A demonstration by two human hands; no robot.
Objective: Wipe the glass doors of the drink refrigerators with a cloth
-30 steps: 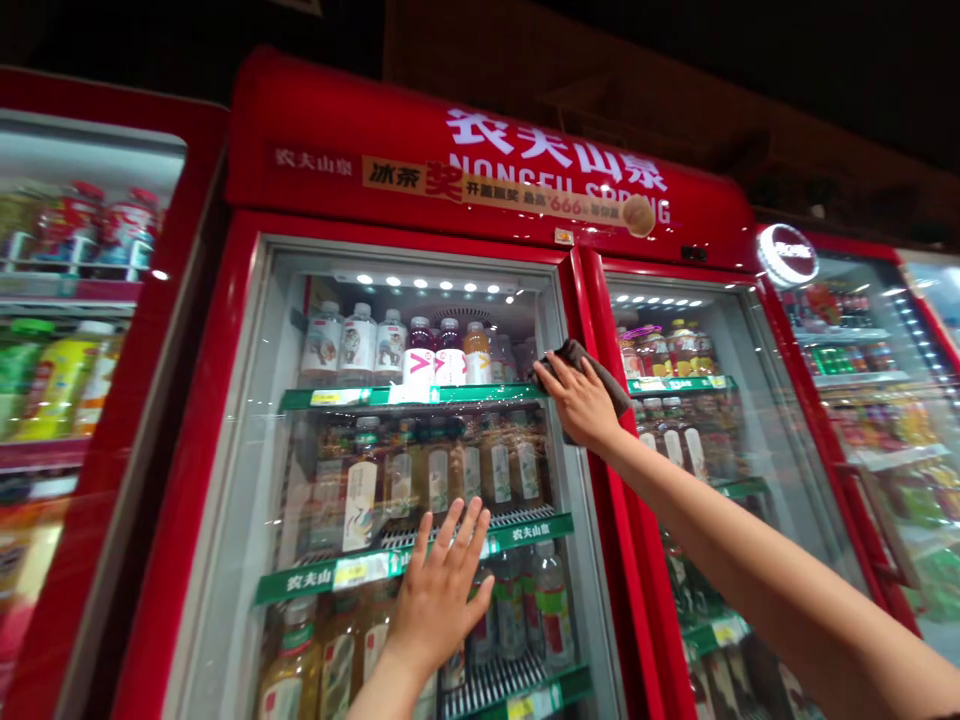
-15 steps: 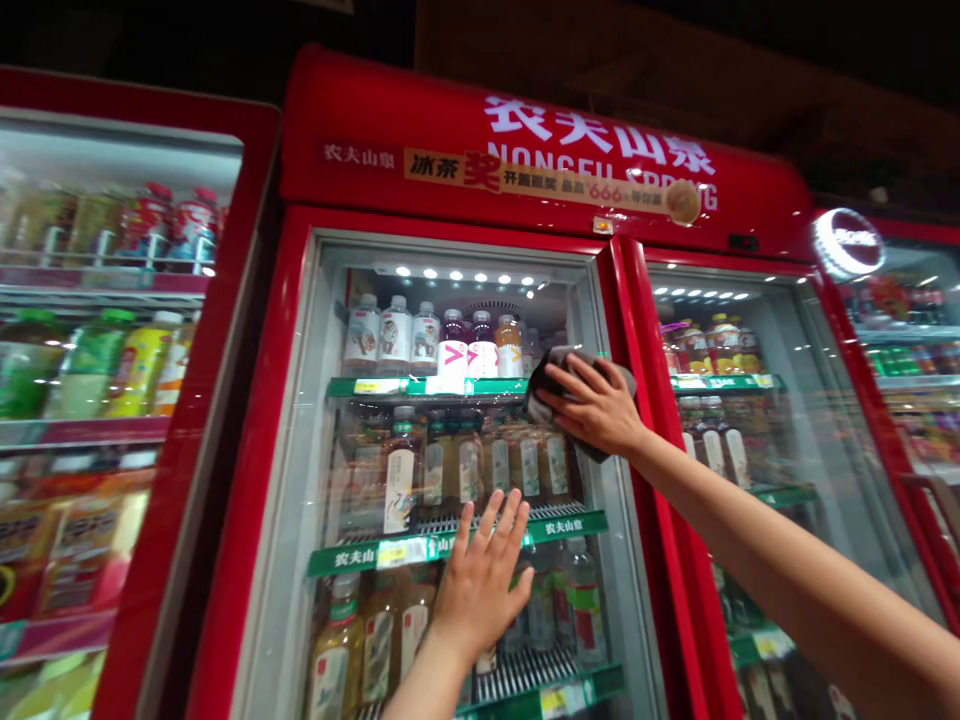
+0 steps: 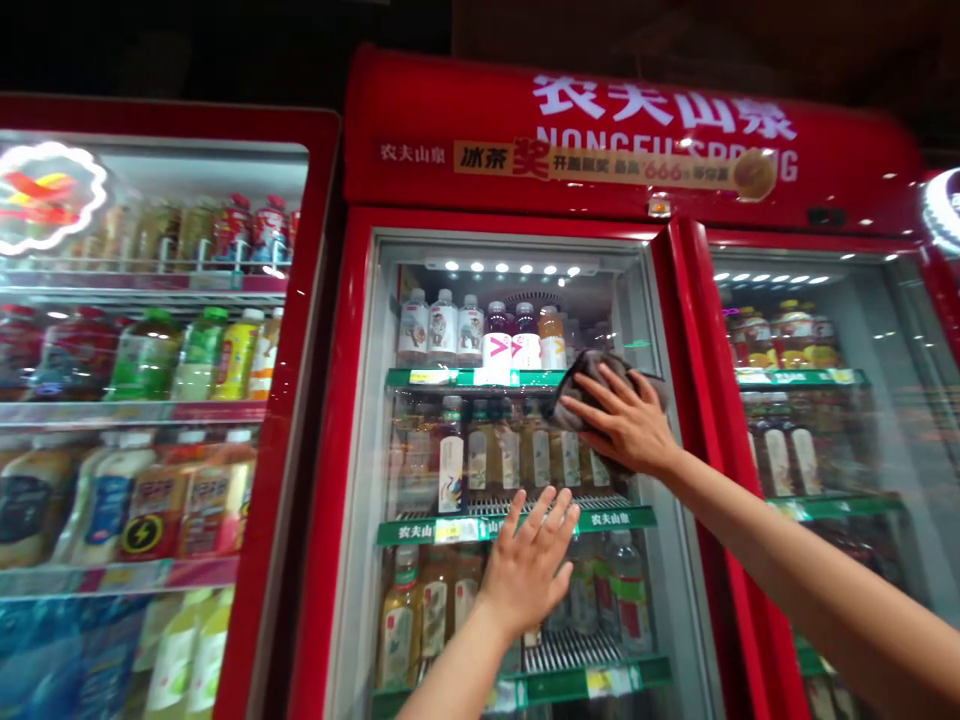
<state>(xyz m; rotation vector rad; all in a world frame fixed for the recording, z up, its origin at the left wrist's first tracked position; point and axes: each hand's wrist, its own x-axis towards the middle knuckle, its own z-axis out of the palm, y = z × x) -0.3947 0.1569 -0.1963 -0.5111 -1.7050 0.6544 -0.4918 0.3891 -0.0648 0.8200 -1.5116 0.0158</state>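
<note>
My right hand (image 3: 631, 422) presses a dark grey cloth (image 3: 571, 398) against the glass door (image 3: 517, 425) of a red drinks fridge, near the upper shelf's right end. The fingers are spread over the cloth, and part of it sticks out around them. Lower and to the left, my left hand (image 3: 527, 562) has its fingers stretched out, palm toward the same glass, holding nothing. Whether its palm touches the pane I cannot tell. Behind the glass, bottles (image 3: 451, 455) stand on shelves with green front strips (image 3: 517, 525).
The red door frame (image 3: 701, 400) runs down beside my right forearm, with a second glass door (image 3: 862, 420) to its right. Another red fridge (image 3: 296, 350) full of bottled drinks stands at left. A red header sign (image 3: 637, 140) spans the top.
The view has swung left, so the fridge sits further right in the picture and more of the left fridge shows. Both hands keep nearly the same places on the door; the cloth looks slightly shifted.
</note>
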